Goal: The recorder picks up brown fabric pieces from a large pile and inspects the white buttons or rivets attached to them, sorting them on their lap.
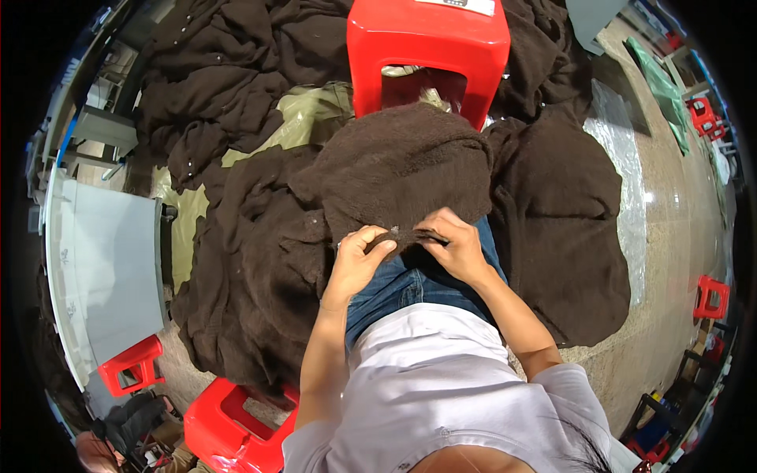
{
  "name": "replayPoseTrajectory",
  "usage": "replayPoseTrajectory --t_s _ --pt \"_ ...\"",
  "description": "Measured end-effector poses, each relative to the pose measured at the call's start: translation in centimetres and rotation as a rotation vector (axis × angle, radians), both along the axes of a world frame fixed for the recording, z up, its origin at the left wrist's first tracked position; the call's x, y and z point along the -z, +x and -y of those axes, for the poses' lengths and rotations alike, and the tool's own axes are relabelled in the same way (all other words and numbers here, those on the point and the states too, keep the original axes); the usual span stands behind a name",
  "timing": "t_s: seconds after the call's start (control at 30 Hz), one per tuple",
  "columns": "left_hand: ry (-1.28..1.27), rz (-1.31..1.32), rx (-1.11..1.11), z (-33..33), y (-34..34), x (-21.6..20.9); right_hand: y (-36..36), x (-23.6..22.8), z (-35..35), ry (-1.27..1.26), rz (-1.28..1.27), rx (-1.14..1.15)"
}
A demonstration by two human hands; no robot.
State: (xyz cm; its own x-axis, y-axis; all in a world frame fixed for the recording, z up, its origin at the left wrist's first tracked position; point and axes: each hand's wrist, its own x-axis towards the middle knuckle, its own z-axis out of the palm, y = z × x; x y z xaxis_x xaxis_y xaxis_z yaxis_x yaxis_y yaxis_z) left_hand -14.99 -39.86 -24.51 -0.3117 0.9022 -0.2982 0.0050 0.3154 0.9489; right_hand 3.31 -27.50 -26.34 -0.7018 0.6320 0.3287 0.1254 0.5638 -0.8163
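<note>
A dark brown fuzzy garment [410, 173] lies across my lap, its far end reaching up to a red plastic stool. My left hand [361, 258] pinches the near edge of the garment between thumb and fingers. A small pale spot shows on the cloth between my two hands. Close by on the right, my right hand [457, 244] is closed on the same edge, where a dark strip sticks out between its fingers. Whether that strip is only cloth or also a small dark tool, I cannot tell.
The red stool [430, 43] stands ahead, with a paper on its seat. Heaps of brown garments lie at far left [213, 79], near left [260, 260] and right [564, 229], partly over plastic sheeting [307, 118]. Another red stool [236, 433] stands behind left, beside a white panel [110, 268].
</note>
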Motion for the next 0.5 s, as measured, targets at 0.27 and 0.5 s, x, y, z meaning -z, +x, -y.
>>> replayPoseTrajectory --t_s 0.27,0.5 --pt "0.121 0.139 -0.071 1.8 -0.6 -0.3 -1.4 -1.1 2.7 -0.923 -0.048 -0.133" --pt "0.198 0.004 -0.139 2.2 0.7 -0.2 -1.6 -1.0 3.2 -0.860 -0.058 -0.117"
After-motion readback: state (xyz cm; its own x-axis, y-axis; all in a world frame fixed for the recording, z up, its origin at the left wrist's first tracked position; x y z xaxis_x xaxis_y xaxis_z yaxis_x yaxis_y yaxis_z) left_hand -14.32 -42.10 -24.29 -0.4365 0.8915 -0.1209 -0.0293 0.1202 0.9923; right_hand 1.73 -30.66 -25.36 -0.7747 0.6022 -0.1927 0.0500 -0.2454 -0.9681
